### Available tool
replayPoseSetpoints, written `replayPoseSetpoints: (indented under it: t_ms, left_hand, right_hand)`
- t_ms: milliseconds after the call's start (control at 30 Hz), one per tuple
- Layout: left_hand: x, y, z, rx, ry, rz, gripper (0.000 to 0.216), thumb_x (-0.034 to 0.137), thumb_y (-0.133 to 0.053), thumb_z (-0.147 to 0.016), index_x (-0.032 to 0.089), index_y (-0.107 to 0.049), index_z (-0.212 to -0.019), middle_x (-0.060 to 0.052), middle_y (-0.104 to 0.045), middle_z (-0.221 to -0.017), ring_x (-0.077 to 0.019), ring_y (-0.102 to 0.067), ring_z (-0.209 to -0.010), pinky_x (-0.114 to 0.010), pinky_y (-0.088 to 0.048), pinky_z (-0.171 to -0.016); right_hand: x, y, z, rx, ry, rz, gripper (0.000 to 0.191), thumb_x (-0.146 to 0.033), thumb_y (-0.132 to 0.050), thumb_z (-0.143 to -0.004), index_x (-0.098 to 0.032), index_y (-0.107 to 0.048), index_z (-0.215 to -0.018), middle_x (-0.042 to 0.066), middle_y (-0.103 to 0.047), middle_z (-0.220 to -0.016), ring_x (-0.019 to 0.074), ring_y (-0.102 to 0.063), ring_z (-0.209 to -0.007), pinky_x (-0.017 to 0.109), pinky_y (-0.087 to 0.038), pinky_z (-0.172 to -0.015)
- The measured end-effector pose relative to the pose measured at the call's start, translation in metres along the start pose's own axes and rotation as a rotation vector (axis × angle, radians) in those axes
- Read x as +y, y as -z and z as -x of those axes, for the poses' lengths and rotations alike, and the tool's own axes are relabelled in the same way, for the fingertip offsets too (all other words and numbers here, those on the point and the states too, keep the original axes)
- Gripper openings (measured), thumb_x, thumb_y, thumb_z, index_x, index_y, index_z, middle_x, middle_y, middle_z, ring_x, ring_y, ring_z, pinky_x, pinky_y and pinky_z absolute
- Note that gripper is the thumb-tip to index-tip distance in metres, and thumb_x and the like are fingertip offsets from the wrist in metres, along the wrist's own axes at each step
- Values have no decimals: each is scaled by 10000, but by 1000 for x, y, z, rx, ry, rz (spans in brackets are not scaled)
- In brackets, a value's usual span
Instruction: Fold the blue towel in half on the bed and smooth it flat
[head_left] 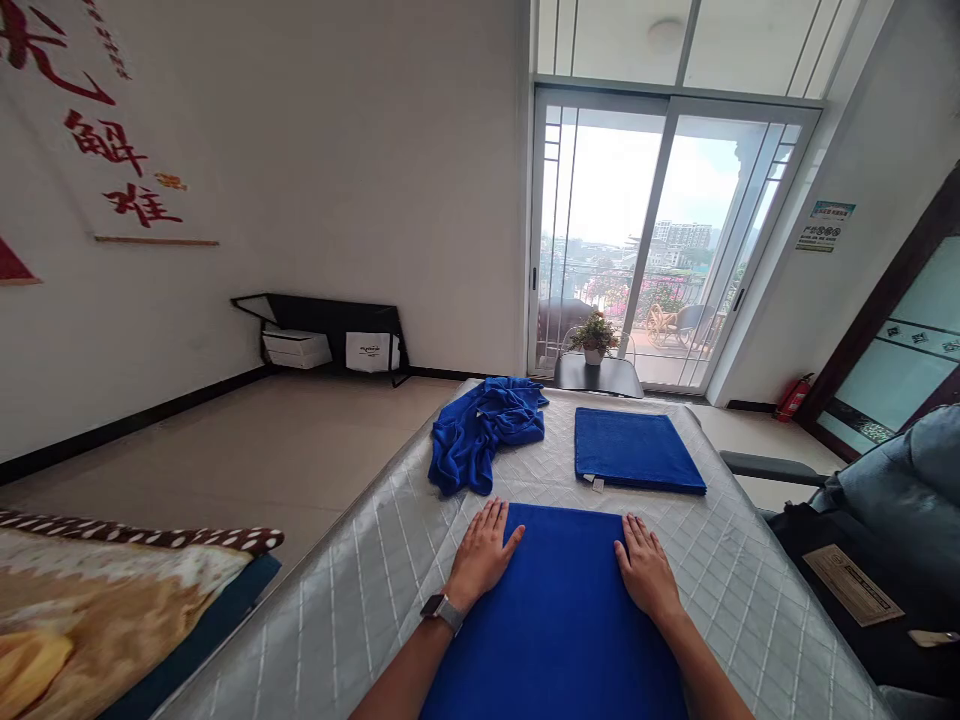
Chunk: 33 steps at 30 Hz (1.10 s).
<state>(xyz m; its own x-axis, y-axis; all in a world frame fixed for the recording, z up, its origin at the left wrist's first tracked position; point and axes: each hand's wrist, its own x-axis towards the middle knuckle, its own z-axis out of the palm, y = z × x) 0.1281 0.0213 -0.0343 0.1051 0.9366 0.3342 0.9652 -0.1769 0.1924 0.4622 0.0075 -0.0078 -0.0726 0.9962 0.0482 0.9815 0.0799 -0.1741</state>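
Note:
A smooth blue cloth [566, 610] lies flat on the quilted silver-grey cover [360, 580] in front of me, its near end running out of view. My left hand [486, 550] rests on its far left corner, fingers stretched out, a watch on the wrist. On the far right corner lies my right hand [643, 562], also flat with the fingers extended. Beyond my left hand is a crumpled blue cloth [487, 430]. A neatly folded stack of blue cloth [637, 450], with a white tag at its near edge, sits beyond my right hand.
At the far end stands a dark chair [598, 377] with a potted plant [594, 335], before glass sliding doors [600, 200]. A bed with a patterned blanket [135, 590] is at lower left. Dark bags [847, 570] and an armrest [772, 467] border the right side.

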Motion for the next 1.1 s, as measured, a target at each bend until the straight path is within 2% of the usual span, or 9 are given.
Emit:
replayPoseSetpoints:
  t_ms: [200,467,1100]
  left_hand:
    - [2,3,-1,-5,2,11,711,610,-285,-1015,152,-395,-1548,-135,-430,-1594,-293,-324,-1507,-501,-314,-1221]
    - [4,6,-1,-47,47,22,771,651,-240,-1007,119,-397,-1543,-149,-395,-1612,-294,-324,-1506,-482,-295,-1224]
    - [5,11,0,-44,19,29,725,618,-269,-1016,135,-404,-1540,-148,-410,-1601,-289,-329,-1505,-493,-288,-1228]
  right_hand:
    - [-1,2,1,-3,-4,-2,661,-437,-219,-1014,-147,-245,-1607,29,-214,-1672,170,-149,-1551,380,-94,-1261]
    - [-2,3,1,-7,-3,-14,661,-442,-214,-1020,-140,-242,-1607,40,-220,-1673,175,-148,-1551,384,-106,-1261]
    - [-4,7,3,-13,-14,-28,660,-435,-225,-1011,-155,-250,-1608,31,-224,-1670,178,-154,-1550,386,-117,-1260]
